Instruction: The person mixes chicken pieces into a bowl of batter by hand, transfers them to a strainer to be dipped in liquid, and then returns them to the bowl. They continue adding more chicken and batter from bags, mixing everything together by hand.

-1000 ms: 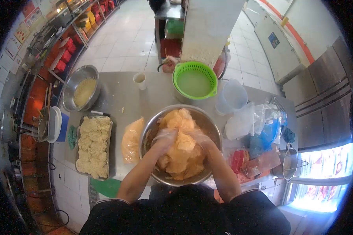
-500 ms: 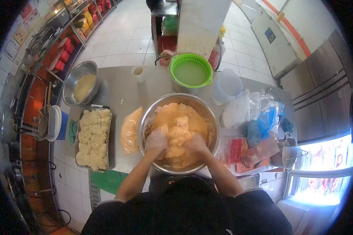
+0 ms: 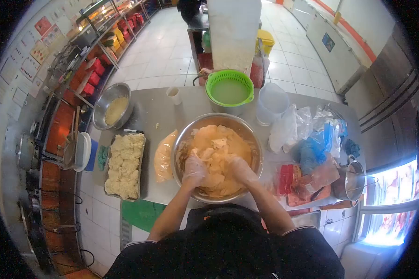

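A wide steel mixing bowl [image 3: 177, 139] stands at the table's front edge, filled with orange powder and orange-coated food pieces [image 3: 217, 162]; their exact kind is hard to make out. Both hands wear clear plastic gloves. On the left side of the bowl, my left hand [image 3: 195, 169] curls into the pieces, its fingers partly buried. Opposite it, my right hand [image 3: 243, 170] presses into the heap with fingertips hidden in the coating. A clear bag of orange powder [image 3: 165, 156] lies just left of the bowl.
Left are a tray of pale crumbly lumps [image 3: 125, 167] and a steel bowl [image 3: 126, 109]. Behind stand a cup [image 3: 174, 96], a green colander [image 3: 229, 89] and a clear plastic container [image 3: 272, 103]. Plastic bags [image 3: 312, 135], red packets [image 3: 286, 179] and a steel pot with a strainer [image 3: 351, 181] sit right.
The view has shifted, so everything sits further right and slightly lower. Both hands have lifted a little within the bowl, and more of the gloves shows above the coated pieces.
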Demonstrator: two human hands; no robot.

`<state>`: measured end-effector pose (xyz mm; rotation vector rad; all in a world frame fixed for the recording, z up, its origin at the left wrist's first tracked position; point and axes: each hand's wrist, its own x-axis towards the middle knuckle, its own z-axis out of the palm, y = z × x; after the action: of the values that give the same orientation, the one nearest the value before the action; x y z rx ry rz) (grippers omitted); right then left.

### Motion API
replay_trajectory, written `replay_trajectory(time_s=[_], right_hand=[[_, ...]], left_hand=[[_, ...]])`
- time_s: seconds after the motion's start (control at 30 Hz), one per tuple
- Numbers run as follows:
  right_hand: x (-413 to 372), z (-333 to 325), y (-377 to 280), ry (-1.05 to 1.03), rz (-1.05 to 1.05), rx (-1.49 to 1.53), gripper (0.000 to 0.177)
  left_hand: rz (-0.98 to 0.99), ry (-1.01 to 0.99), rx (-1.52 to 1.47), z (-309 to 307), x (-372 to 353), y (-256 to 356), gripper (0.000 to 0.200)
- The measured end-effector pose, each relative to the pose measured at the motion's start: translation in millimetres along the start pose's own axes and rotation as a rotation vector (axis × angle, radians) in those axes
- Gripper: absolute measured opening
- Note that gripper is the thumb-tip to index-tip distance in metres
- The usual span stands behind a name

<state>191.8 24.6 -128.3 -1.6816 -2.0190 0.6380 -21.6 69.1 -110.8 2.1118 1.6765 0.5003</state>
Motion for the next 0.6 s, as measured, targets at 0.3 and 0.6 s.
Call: replay_trajectory(time_s=[0.3, 0.6], right_hand=[[-0.2, -39.4, -9.9, -0.040, -0.229, -0.796, 0.010], [-8.0, 6.5, 14.7, 0.015, -0.220, -0.383, 0.014]], left_hand=[[0.338, -0.068, 0.455, 6.1, 2.3, -24.0, 0.023], [0.335, 0.125, 0.231, 16.1, 6.5, -72.8, 0.031]])
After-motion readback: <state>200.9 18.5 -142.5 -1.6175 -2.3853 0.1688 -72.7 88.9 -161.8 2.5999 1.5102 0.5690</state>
